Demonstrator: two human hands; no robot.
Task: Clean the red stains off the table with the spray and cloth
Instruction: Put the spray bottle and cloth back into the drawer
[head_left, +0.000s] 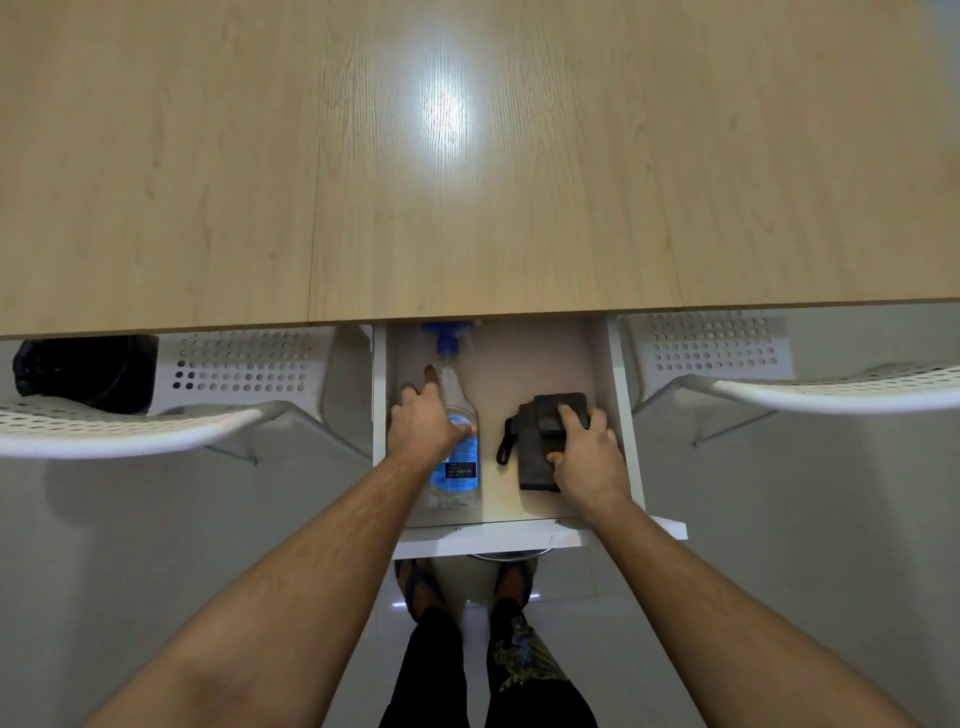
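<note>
Under the wooden table (519, 218) a white drawer (488, 538) stands pulled open. A clear spray bottle (457, 483) with a blue label and blue nozzle lies lengthwise in its left half. My left hand (423, 418) grips the bottle's upper body, thumb across it and index finger stretched toward the neck. A dark folded cloth (535, 467) lies in the drawer's right half. My right hand (587, 460) holds it, with fingers on top and thumb at its near side. No red stain shows on the tabletop in view; a bright light reflection sits at its middle.
White perforated chairs stand at either side of the drawer, one on the left (130, 431) and one on the right (831, 389). A black bin (88, 371) sits under the table at far left. My feet (421, 587) stand just below the drawer front.
</note>
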